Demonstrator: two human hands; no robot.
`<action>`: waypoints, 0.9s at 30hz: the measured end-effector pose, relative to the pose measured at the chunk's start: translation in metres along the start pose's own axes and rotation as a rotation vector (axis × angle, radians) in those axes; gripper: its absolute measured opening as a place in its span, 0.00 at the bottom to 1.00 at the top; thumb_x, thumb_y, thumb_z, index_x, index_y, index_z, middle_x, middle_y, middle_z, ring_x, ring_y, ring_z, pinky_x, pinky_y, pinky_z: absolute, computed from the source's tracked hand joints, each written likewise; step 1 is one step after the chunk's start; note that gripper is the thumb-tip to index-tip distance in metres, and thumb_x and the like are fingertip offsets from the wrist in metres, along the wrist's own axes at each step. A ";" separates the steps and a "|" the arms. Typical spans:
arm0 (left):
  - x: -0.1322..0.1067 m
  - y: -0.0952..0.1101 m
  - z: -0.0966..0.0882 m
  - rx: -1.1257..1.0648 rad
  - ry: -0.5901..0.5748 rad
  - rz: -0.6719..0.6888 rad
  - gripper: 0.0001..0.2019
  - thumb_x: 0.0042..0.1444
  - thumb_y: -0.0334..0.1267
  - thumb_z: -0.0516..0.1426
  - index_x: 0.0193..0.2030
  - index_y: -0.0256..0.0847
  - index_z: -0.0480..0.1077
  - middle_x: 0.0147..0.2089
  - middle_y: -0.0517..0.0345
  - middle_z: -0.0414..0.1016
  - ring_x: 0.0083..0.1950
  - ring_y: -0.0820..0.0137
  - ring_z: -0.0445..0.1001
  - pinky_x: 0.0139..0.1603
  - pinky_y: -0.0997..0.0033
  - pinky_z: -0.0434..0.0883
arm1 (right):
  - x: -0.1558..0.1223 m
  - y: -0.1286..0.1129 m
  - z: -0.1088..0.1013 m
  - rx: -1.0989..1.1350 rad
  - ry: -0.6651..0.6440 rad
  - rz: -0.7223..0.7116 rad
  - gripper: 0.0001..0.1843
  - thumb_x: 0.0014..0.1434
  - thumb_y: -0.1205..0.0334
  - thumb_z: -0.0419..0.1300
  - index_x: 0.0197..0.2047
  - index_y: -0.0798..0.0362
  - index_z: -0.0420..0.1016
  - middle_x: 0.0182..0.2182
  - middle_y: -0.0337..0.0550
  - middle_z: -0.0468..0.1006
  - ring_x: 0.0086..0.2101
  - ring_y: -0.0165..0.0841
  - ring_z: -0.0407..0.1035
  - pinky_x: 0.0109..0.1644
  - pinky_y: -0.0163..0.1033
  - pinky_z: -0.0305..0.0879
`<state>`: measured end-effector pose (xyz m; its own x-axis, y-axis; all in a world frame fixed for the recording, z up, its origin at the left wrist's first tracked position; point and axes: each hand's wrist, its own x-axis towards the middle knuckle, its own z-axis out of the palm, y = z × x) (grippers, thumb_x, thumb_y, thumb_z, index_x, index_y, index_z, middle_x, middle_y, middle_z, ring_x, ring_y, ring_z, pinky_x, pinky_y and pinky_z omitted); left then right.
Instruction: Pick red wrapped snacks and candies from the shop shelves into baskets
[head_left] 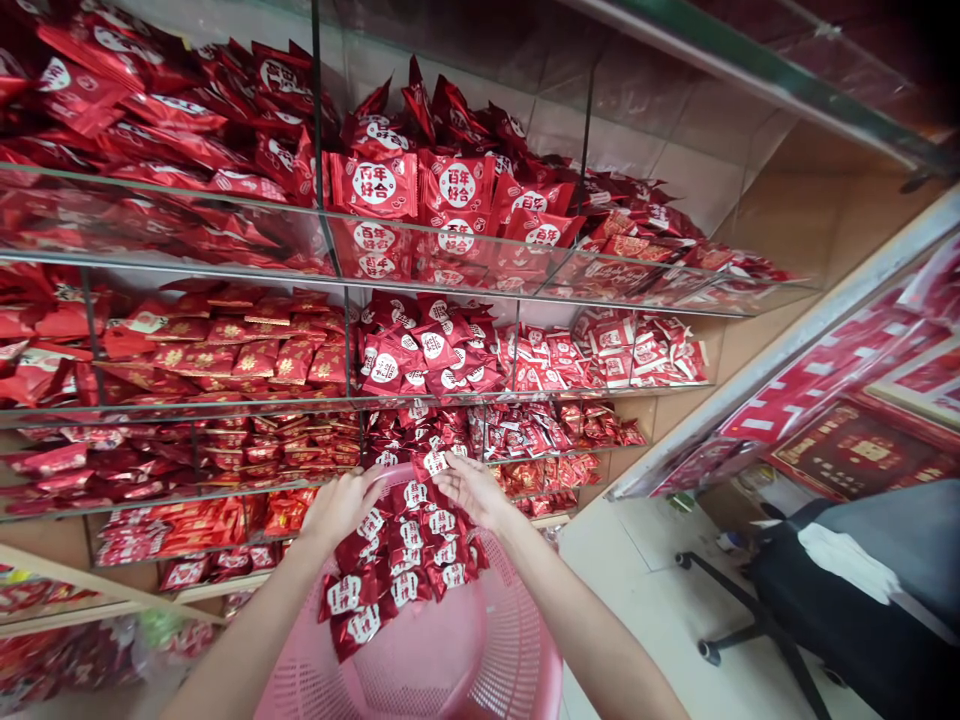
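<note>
A pink plastic basket (450,665) is tipped up against the glass shelves, with a pile of red foil packets (397,570) sliding along its inner wall. My left hand (339,508) grips the basket's far rim at the upper left, fingers curled over it. My right hand (471,490) lies on top of the pile near the rim, fingers stretched out and touching a red packet (435,462) with a white round label. Both forearms reach up from the bottom of the view.
Glass shelves (420,275) with dividers hold heaps of red packets (450,190) in several tiers. A wall with red framed items (862,450) runs on the right. A black office chair (840,590) with a white cloth stands on the tiled floor at lower right.
</note>
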<state>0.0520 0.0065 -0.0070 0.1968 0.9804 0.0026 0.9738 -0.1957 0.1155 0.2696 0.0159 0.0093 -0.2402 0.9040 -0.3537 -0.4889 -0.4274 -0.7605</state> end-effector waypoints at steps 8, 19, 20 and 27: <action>0.000 0.001 0.000 0.028 0.019 0.003 0.24 0.59 0.51 0.36 0.56 0.51 0.60 0.42 0.51 0.74 0.39 0.63 0.74 0.37 0.68 0.67 | -0.013 0.031 0.014 -0.582 -0.136 -0.032 0.10 0.46 0.58 0.62 0.25 0.57 0.68 0.16 0.36 0.70 0.18 0.24 0.65 0.23 0.30 0.62; -0.004 0.007 -0.010 -0.019 -0.025 -0.019 0.24 0.59 0.51 0.36 0.57 0.49 0.59 0.42 0.51 0.73 0.42 0.64 0.73 0.39 0.69 0.66 | -0.057 0.072 0.031 -0.525 -0.336 0.262 0.19 0.43 0.54 0.63 0.33 0.54 0.60 0.21 0.30 0.67 0.19 0.26 0.69 0.21 0.28 0.63; -0.004 0.006 -0.009 -0.019 -0.022 -0.016 0.24 0.59 0.50 0.36 0.57 0.49 0.59 0.42 0.51 0.73 0.42 0.63 0.73 0.39 0.69 0.66 | -0.062 0.074 0.028 -0.505 -0.313 0.258 0.19 0.43 0.53 0.63 0.32 0.55 0.61 0.20 0.30 0.67 0.19 0.26 0.70 0.22 0.28 0.64; -0.003 0.006 -0.007 -0.007 -0.039 -0.036 0.23 0.59 0.50 0.37 0.58 0.52 0.57 0.43 0.51 0.73 0.42 0.64 0.73 0.40 0.69 0.66 | -0.075 0.077 -0.014 -0.598 -0.112 0.118 0.15 0.45 0.53 0.61 0.29 0.58 0.69 0.17 0.35 0.70 0.22 0.27 0.70 0.24 0.30 0.64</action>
<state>0.0567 0.0021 0.0008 0.1658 0.9853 -0.0404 0.9796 -0.1598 0.1217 0.2613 -0.0850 -0.0304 -0.3661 0.8305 -0.4197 0.0935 -0.4159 -0.9046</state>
